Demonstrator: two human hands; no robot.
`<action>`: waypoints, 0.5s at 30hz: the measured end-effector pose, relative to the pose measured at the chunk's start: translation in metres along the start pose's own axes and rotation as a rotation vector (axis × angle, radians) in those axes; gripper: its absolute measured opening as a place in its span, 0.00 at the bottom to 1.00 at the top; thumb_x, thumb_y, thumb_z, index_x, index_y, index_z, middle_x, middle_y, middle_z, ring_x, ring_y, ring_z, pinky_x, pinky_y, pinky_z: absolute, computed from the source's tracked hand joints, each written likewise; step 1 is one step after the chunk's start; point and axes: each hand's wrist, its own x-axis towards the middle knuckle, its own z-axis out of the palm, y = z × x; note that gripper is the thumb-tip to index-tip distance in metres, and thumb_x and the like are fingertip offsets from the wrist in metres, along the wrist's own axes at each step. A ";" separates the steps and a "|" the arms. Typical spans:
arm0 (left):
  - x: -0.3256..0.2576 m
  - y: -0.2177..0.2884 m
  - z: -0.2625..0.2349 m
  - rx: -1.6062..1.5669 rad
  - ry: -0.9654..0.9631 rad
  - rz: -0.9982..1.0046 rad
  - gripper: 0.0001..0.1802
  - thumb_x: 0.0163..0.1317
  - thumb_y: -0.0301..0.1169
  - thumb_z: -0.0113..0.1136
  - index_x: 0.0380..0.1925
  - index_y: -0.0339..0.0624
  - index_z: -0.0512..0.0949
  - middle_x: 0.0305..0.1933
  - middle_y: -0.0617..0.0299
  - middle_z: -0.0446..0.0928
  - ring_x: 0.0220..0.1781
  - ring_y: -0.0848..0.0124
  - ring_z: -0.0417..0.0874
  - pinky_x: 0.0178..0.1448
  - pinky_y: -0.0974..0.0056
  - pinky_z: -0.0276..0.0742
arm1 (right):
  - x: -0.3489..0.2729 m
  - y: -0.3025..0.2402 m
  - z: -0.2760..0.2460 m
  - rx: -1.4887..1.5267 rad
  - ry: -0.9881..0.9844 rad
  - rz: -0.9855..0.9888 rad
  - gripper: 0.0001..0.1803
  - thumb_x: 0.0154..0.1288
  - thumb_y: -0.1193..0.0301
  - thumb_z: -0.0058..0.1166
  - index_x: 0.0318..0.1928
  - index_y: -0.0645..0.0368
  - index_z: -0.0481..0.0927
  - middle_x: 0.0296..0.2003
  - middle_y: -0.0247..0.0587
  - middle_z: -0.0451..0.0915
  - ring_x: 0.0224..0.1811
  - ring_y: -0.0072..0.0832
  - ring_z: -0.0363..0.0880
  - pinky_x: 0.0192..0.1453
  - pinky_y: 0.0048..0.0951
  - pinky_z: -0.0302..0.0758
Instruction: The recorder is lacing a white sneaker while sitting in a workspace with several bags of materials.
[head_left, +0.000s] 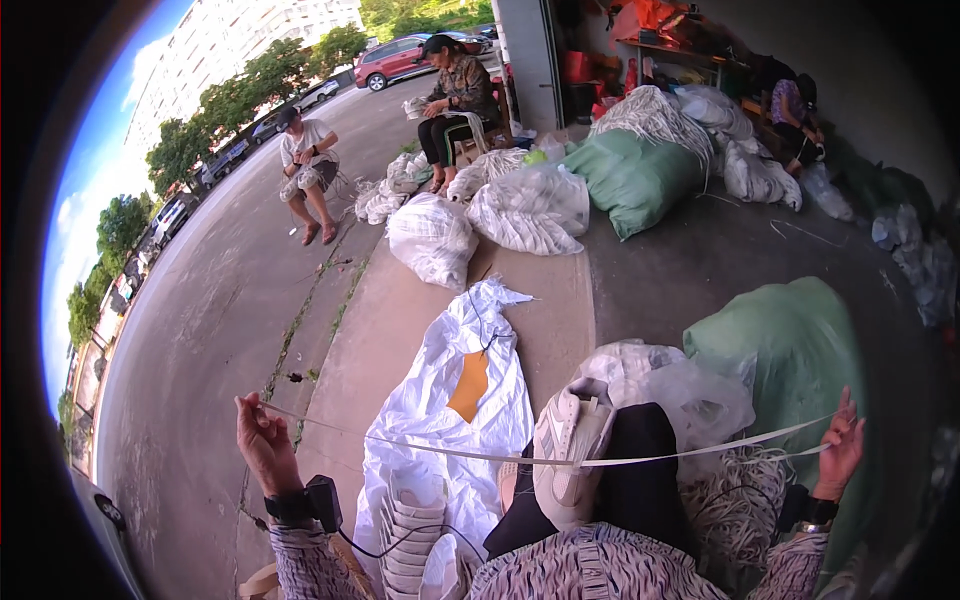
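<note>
A flat cream shoelace [450, 452] is stretched across my lap from hand to hand. My left hand [268, 448], at the left, pinches one end between thumb and fingers. Out at the right, my right hand [843, 450] holds the other part, with a loose length doubling back near it. A beige sneaker [568, 450] rests on my thighs, toe toward me, behind the middle of the lace. To my right lies a heap of similar laces [735, 505]. Several pale shoes [405, 535] stand stacked at my lower left.
A white sheet-like sack [440, 380] with an orange patch spreads ahead. Beside my right leg are clear plastic bags [700, 395] and a green sack [790, 340]. Farther off, stuffed white bags [432, 238] and a green bundle [635, 178] lie near three seated people.
</note>
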 end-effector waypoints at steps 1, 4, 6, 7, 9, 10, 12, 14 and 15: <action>0.008 -0.003 0.002 0.015 0.026 0.007 0.14 0.67 0.40 0.50 0.37 0.40 0.76 0.18 0.74 0.65 0.19 0.85 0.63 0.28 0.75 0.64 | -0.002 -0.011 0.005 -0.022 0.018 -0.013 0.21 0.71 0.68 0.39 0.59 0.67 0.65 0.68 0.40 0.53 0.36 0.25 0.69 0.31 0.26 0.71; 0.023 -0.009 -0.003 0.064 -0.022 -0.003 0.15 0.66 0.40 0.51 0.43 0.40 0.75 0.19 0.74 0.66 0.18 0.86 0.62 0.28 0.78 0.64 | -0.015 -0.014 0.034 -0.146 -0.126 -0.041 0.17 0.69 0.69 0.43 0.54 0.67 0.68 0.67 0.45 0.55 0.36 0.25 0.70 0.31 0.27 0.71; 0.026 -0.008 -0.004 0.059 -0.020 -0.091 0.16 0.67 0.39 0.51 0.46 0.40 0.75 0.18 0.75 0.65 0.18 0.86 0.62 0.29 0.79 0.64 | -0.008 0.031 0.105 -0.534 -0.139 0.094 0.10 0.66 0.72 0.46 0.40 0.68 0.76 0.54 0.52 0.72 0.34 0.28 0.74 0.36 0.27 0.74; 0.028 -0.007 -0.006 0.107 -0.009 -0.057 0.16 0.66 0.38 0.52 0.48 0.39 0.74 0.20 0.75 0.65 0.19 0.87 0.62 0.29 0.80 0.64 | -0.001 0.048 0.119 -1.017 -0.158 0.081 0.10 0.65 0.72 0.46 0.36 0.67 0.77 0.51 0.51 0.74 0.34 0.29 0.75 0.36 0.29 0.74; 0.040 -0.017 -0.006 0.159 0.026 -0.035 0.18 0.66 0.36 0.52 0.51 0.38 0.72 0.20 0.74 0.65 0.19 0.86 0.62 0.29 0.80 0.65 | 0.007 0.043 0.111 -1.912 -0.123 -0.097 0.10 0.62 0.71 0.47 0.32 0.65 0.78 0.43 0.49 0.78 0.33 0.32 0.77 0.36 0.33 0.74; 0.044 -0.024 0.000 0.172 0.049 -0.037 0.19 0.65 0.34 0.52 0.53 0.38 0.71 0.19 0.73 0.64 0.18 0.85 0.62 0.29 0.79 0.67 | 0.003 0.034 0.087 -2.311 -0.075 -0.286 0.10 0.61 0.71 0.47 0.32 0.64 0.79 0.38 0.47 0.79 0.32 0.32 0.78 0.35 0.35 0.73; 0.055 -0.033 -0.003 0.198 0.040 -0.061 0.18 0.65 0.33 0.53 0.53 0.42 0.72 0.21 0.73 0.59 0.19 0.83 0.60 0.31 0.78 0.65 | -0.020 0.013 0.029 -2.426 0.161 -0.128 0.09 0.60 0.71 0.46 0.33 0.61 0.79 0.31 0.46 0.78 0.28 0.33 0.77 0.34 0.36 0.72; 0.049 -0.030 -0.010 0.203 0.109 -0.078 0.17 0.64 0.34 0.54 0.53 0.43 0.73 0.20 0.73 0.58 0.18 0.83 0.59 0.30 0.78 0.67 | -0.028 0.019 0.002 -2.019 0.586 0.321 0.11 0.60 0.71 0.44 0.36 0.61 0.79 0.14 0.42 0.74 0.17 0.33 0.75 0.28 0.35 0.71; 0.054 -0.031 -0.021 0.204 0.104 -0.086 0.17 0.64 0.34 0.54 0.53 0.43 0.73 0.20 0.73 0.58 0.18 0.83 0.59 0.30 0.78 0.67 | -0.040 0.027 -0.011 -1.678 0.767 0.462 0.13 0.61 0.70 0.43 0.37 0.64 0.78 0.13 0.41 0.74 0.14 0.29 0.74 0.26 0.31 0.72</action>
